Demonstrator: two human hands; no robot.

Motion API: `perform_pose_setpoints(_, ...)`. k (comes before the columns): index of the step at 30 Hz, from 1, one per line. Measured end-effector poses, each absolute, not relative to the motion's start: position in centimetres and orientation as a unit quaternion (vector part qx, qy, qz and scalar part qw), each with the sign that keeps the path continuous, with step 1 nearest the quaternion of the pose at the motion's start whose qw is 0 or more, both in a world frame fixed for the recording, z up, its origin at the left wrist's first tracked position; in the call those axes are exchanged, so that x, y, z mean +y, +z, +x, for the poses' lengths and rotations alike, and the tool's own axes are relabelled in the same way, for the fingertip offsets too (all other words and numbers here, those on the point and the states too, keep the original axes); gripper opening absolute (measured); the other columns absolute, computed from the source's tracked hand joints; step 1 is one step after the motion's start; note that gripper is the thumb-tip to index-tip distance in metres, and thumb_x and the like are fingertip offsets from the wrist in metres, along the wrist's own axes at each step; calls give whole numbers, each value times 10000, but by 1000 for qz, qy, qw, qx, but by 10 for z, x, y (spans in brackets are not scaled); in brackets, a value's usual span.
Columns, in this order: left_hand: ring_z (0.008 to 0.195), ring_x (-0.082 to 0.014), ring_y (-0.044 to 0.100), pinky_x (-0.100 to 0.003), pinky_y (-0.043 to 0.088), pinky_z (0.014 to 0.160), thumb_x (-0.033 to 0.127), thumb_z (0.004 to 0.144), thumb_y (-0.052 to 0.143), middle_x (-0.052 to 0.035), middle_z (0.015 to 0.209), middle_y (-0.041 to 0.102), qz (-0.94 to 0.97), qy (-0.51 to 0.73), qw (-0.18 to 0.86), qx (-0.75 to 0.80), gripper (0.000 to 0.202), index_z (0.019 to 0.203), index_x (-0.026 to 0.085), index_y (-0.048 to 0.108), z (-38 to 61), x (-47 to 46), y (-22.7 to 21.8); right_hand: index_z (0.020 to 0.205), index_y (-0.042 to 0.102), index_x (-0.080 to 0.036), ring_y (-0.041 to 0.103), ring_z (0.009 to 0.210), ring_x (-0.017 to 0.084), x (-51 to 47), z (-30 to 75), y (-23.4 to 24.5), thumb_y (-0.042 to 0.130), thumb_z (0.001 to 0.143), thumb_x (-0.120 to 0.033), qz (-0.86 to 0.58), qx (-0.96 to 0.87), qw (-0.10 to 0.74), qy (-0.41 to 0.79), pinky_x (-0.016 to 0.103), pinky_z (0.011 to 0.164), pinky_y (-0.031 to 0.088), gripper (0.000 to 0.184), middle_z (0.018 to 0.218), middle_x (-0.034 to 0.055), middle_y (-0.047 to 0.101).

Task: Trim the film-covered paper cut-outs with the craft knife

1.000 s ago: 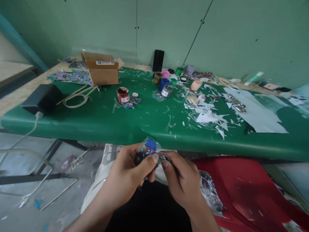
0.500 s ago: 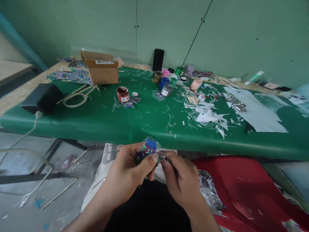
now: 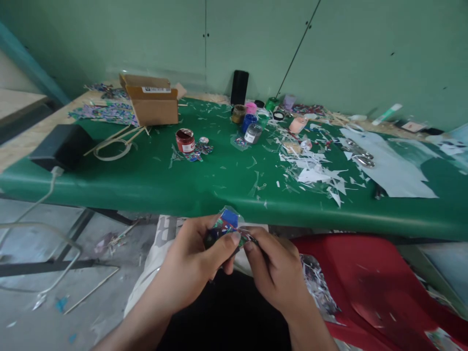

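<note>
Both hands meet over my lap, just below the front edge of the green table [image 3: 153,190]. My left hand [image 3: 193,265] pinches a small multicoloured foil piece [image 3: 227,223] with a blue patch between thumb and fingers. My right hand [image 3: 276,273] grips the same piece from the right, thumb and forefinger closed on its edge. Part of the piece is hidden behind my fingers.
On the table stand a red paint jar [image 3: 185,141], a cluster of small jars [image 3: 249,126], a cardboard box [image 3: 153,100], a black box [image 3: 60,146] with a white cable, scissors [image 3: 360,155] on white paper and many paper scraps. A red tray [image 3: 369,278] with foil scraps lies at my right.
The hands and the foil piece hold almost still; the view has shifted slightly.
</note>
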State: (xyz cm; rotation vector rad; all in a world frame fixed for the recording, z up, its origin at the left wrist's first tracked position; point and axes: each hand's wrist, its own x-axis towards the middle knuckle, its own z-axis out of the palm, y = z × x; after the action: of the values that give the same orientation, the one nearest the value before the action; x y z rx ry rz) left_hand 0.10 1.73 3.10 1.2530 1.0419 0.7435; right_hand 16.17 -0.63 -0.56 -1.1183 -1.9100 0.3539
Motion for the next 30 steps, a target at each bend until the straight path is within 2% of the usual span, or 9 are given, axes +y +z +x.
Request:
perform_pose_setpoints(9,378,-46,337,-196,244,379,307,831,568,53,453,485,560,306,622,454,286,581,174,523,0,19,33,892,571,-201,568,498,113,-4,160,-7,421,927,-128,-449,-778,422,121,229,491,406,171,620,-18,610)
perform_pose_setpoints(23,390,-56,370,-200,249,392,306,840,529,39,451,468,583,273,603,471,316,554,171,509,-4,19,32,913,572,-205,626,542,130,-3,158,-13,402,922,-126,-450,-781,417,115,230,519,432,187,658,-3,659)
perform_pose_setpoints(30,381,-55,360,-196,246,384,318,859,518,39,443,467,580,267,620,456,329,565,170,518,-3,19,32,820,511,-215,545,436,112,-3,153,-13,398,878,-91,-456,-775,429,80,232,451,358,178,555,-34,581)
